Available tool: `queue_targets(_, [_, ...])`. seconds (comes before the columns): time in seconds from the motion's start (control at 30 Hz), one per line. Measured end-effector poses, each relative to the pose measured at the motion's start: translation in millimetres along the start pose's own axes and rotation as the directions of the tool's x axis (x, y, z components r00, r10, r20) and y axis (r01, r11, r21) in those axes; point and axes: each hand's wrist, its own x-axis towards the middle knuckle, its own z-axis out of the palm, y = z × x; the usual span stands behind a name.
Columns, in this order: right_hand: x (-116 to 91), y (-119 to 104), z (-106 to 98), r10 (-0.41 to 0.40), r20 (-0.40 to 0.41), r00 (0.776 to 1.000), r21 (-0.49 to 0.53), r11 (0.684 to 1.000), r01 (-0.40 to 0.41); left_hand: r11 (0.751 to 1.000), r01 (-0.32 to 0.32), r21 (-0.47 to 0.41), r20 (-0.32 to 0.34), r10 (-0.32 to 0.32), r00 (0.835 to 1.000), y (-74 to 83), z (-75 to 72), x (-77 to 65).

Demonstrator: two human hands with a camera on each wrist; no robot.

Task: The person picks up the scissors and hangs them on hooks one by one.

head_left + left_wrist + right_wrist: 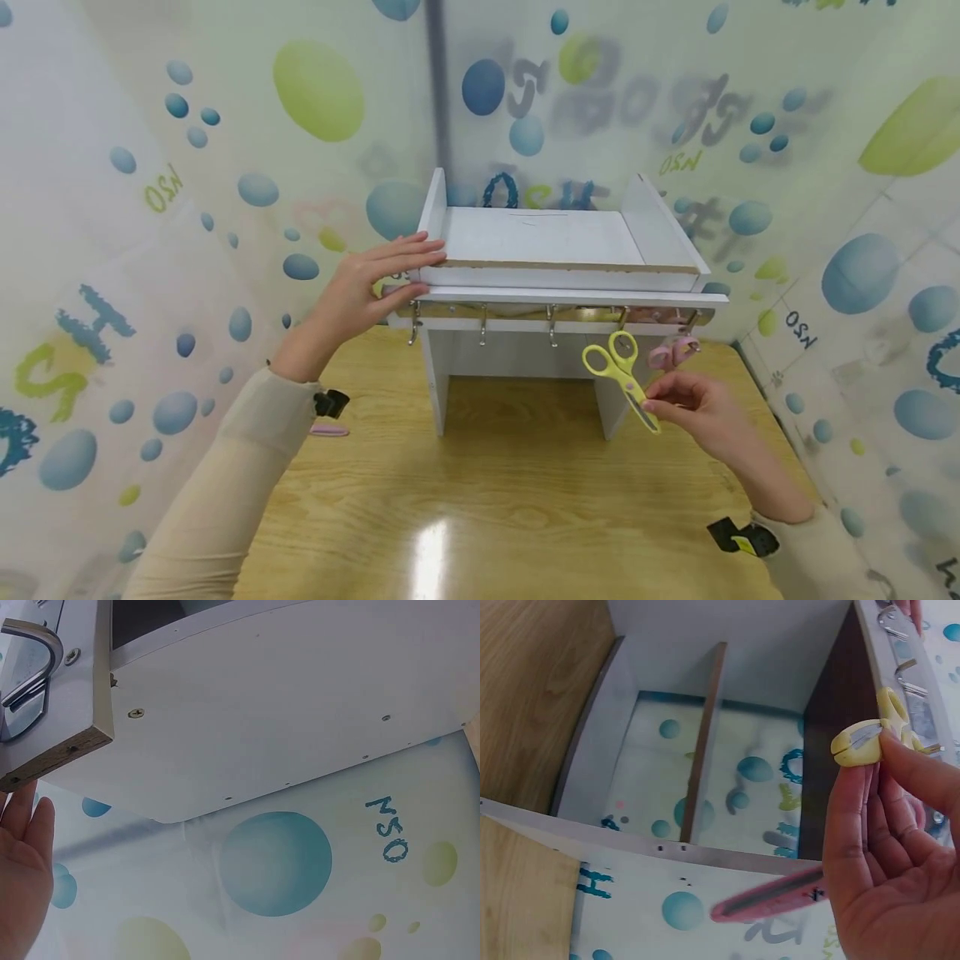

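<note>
Yellow-handled scissors (628, 385) are pinched by the blade end between the thumb and fingers of my right hand (701, 414), handle loops upward. One loop is close under a hook of the metal hook rail (517, 313); I cannot tell whether it touches. Pink scissors (672, 353) hang at the rightmost hook, and their pink blades (769, 895) show in the right wrist view. My left hand (367, 283) rests with extended fingers on the left front corner of the white shelf unit (540, 237). Its fingers (39, 829) show beside the board's end in the left wrist view.
The unit stands on a wood-grain table (480, 500) against walls covered in a dotted sheet (322, 92). Several metal hooks (483, 325) project from its front. A small pink object (328, 430) lies on the table at left, past my left wrist.
</note>
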Motion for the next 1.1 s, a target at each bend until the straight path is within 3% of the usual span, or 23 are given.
queue_targets(0.43, [6, 23, 17, -0.006, -0.026, 1.0, 0.065, 0.998, 0.008, 1.0, -0.003, -0.021, -0.011, 0.002, 1.0, -0.3, 1.0, -0.3])
queue_targets(0.73, [-1, 38, 18, 0.033, 0.026, 0.999, 0.092, 0.995, -0.035, 0.999, -0.011, -0.033, -0.019, 0.01, 1.0, -0.2, 1.0, -0.1])
queue_targets(1.1, [-14, 80, -4, 0.023, 0.161, 0.987, 0.144, 0.989, -0.047, 0.999, -0.011, -0.035, -0.02, 0.011, 1.0, 1.0, 1.0, 0.4])
